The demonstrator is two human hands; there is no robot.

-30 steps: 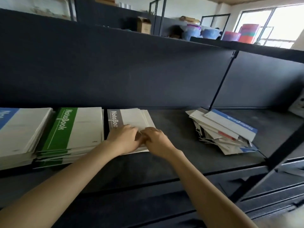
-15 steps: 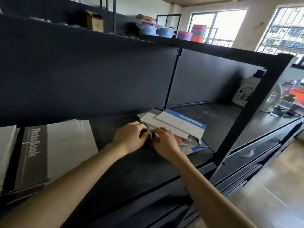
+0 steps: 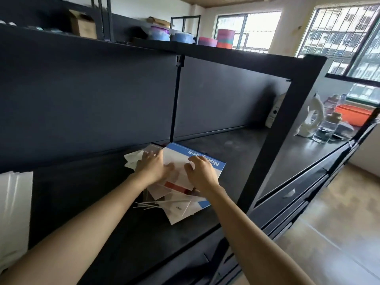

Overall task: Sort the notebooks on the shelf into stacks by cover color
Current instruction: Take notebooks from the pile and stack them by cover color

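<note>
Several notebooks lie in a skewed pile (image 3: 181, 208) on the shelf (image 3: 236, 161), a blue-banded notebook (image 3: 181, 153) topmost. The left hand (image 3: 153, 167) rests spread on it; the right hand (image 3: 202, 172) presses with bent fingertips, any pinch hidden. Dragging it could pull loose lower covers off the front edge.

Your left hand (image 3: 153, 167) and right hand (image 3: 202, 173) rest side by side on the top notebook (image 3: 185, 158). It lies on a messy pile (image 3: 181, 209) on the shelf (image 3: 236, 153). Another stack (image 3: 14, 212) sits far to your left. Tubs (image 3: 160, 33) stand up above.
</note>
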